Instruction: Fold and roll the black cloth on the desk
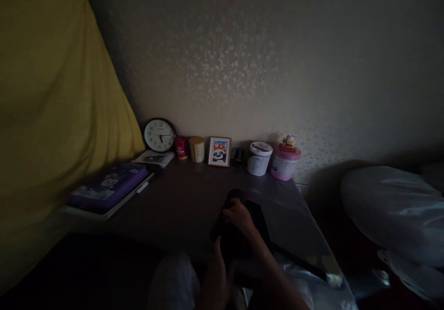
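Support is best kept by the left hand (219,258) while the dark object (234,237) near the front edge of the table (183,203) is touched by the right hand (239,215), though neither grip's closure can be told.

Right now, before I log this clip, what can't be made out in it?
All in the head view:
Dark item: what it is; shadow and the right hand obscure it.
Left hand: most fingers, lost behind the dark item and in shadow.
Pale bundle: its far side, cut off by the right edge.
Clock: the dial's lettering, too small and blurred.
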The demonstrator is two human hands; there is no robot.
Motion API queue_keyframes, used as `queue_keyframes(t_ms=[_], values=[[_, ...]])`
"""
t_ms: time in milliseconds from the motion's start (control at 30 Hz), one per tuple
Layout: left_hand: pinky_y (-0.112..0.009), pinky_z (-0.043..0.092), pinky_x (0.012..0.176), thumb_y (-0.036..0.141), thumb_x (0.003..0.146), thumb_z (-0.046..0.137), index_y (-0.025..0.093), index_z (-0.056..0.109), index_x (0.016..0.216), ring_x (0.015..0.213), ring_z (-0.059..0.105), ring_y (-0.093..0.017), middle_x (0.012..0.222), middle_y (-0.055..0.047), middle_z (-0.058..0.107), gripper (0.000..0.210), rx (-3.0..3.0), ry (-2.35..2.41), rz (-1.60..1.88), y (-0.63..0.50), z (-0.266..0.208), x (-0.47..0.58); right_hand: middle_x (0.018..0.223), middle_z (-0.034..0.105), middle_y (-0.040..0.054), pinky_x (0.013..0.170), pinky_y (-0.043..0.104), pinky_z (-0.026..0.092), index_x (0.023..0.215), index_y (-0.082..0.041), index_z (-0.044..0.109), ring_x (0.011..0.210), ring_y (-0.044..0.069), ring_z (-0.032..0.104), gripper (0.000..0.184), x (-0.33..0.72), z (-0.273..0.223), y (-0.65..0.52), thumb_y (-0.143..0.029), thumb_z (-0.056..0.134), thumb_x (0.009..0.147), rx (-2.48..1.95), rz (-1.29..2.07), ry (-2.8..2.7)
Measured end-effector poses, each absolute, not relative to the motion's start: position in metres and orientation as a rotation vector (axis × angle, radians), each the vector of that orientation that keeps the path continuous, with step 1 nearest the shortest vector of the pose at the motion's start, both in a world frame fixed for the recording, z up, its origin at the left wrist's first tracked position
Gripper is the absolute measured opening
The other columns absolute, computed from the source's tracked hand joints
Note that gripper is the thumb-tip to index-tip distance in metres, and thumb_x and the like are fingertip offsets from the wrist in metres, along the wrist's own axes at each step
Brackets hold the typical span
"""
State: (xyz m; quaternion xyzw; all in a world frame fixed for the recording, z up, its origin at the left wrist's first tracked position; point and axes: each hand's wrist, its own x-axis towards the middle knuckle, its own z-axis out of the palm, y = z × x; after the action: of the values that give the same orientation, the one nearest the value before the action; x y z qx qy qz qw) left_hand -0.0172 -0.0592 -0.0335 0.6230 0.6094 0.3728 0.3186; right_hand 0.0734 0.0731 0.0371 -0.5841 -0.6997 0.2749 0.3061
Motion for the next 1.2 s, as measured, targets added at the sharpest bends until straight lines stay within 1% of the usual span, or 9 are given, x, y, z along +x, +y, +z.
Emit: queue_keyframes(t_ms=[133,233,333,533,633,767,933,1100,1200], values=[[-0.027,0.038,0.095,0.024,0.082,0.035,0.012,0.006,0.137,0.117,0.046,-0.016,0.132,-0.014,0.043,0.063,1.652,1.603,0.929,-0.06,-0.024,-0.017,0.07,0.069,0.0004,0.056,0.021,0.039,0.103,-0.017,0.054,0.068,0.014,0.064,0.03,0.075,0.039,0.068,-0.022,0.052,0.074,-1.523,0.671,-1.977],[-0.025,0.036,0.096,0.021,0.082,0.033,0.016,0.005,0.139,0.118,0.045,-0.014,0.134,-0.01,0.041,0.063,1.75,1.534,0.92,-0.059,-0.017,-0.019,0.077,0.069,0.0001,0.055,0.021,0.038,0.093,-0.022,0.06,0.071,0.015,0.063,0.022,0.072,0.039,0.063,-0.02,0.052,0.072,-1.538,0.516,-2.081],[-0.023,0.035,0.097,0.02,0.082,0.032,0.017,0.009,0.139,0.121,0.041,-0.012,0.136,-0.008,0.04,0.062,1.797,1.483,0.891,-0.057,-0.015,-0.021,0.08,0.069,0.0007,0.059,0.021,0.04,0.089,-0.024,0.063,0.075,0.016,0.064,0.02,0.068,0.04,0.058,-0.019,0.051,0.073,-1.512,0.409,-2.159],[-0.024,0.03,0.101,0.021,0.082,0.032,0.012,0.014,0.139,0.125,0.036,-0.012,0.138,-0.009,0.036,0.06,1.791,1.574,0.91,-0.054,-0.023,-0.021,0.089,0.067,0.0002,0.072,0.023,0.045,0.094,-0.024,0.062,0.083,0.015,0.062,0.02,0.087,0.038,0.039,-0.022,0.048,0.08,-1.05,0.57,-2.143],[-0.024,0.028,0.102,0.025,0.084,0.03,0.011,0.014,0.138,0.126,0.034,-0.013,0.139,-0.009,0.033,0.058,1.796,1.614,0.907,-0.055,-0.025,-0.02,0.095,0.064,0.0039,0.081,0.029,0.044,0.094,-0.022,0.062,0.092,0.016,0.058,0.019,0.104,0.027,0.028,-0.024,0.045,0.084,-0.949,0.422,-2.035],[-0.023,0.03,0.1,0.03,0.085,0.028,0.011,0.014,0.139,0.124,0.038,-0.013,0.138,-0.01,0.036,0.058,1.792,1.666,0.852,-0.055,-0.027,-0.019,0.107,0.062,0.0061,0.09,0.038,0.041,0.097,-0.023,0.062,0.108,0.019,0.051,0.02,0.115,0.011,0.033,-0.022,0.045,0.085,-0.843,0.206,-2.155],[-0.024,0.031,0.1,0.031,0.085,0.027,0.012,0.013,0.139,0.124,0.038,-0.013,0.139,-0.009,0.034,0.059,1.772,1.65,0.855,-0.054,-0.026,-0.019,0.109,0.062,0.0051,0.096,0.043,0.035,0.099,-0.022,0.062,0.113,0.02,0.047,0.024,0.112,0.008,0.083,-0.022,0.041,0.088,-0.881,0.085,-2.249],[-0.026,0.032,0.1,0.031,0.085,0.029,0.014,0.013,0.139,0.123,0.039,-0.014,0.137,-0.009,0.037,0.059,1.718,1.641,0.843,-0.056,-0.019,-0.019,0.113,0.059,0.0081,0.094,0.04,0.036,0.104,-0.019,0.06,0.111,0.02,0.049,0.026,0.111,0.022,0.118,-0.02,0.04,0.087,-1.128,0.001,-2.096],[-0.028,0.03,0.101,0.031,0.085,0.028,0.013,0.014,0.139,0.124,0.037,-0.015,0.138,-0.01,0.035,0.059,1.722,1.645,0.847,-0.056,-0.021,-0.019,0.11,0.06,0.0098,0.092,0.039,0.037,0.108,-0.017,0.057,0.106,0.021,0.051,0.027,0.108,0.028,0.101,-0.024,0.042,0.087,-1.08,0.017,-2.02]])
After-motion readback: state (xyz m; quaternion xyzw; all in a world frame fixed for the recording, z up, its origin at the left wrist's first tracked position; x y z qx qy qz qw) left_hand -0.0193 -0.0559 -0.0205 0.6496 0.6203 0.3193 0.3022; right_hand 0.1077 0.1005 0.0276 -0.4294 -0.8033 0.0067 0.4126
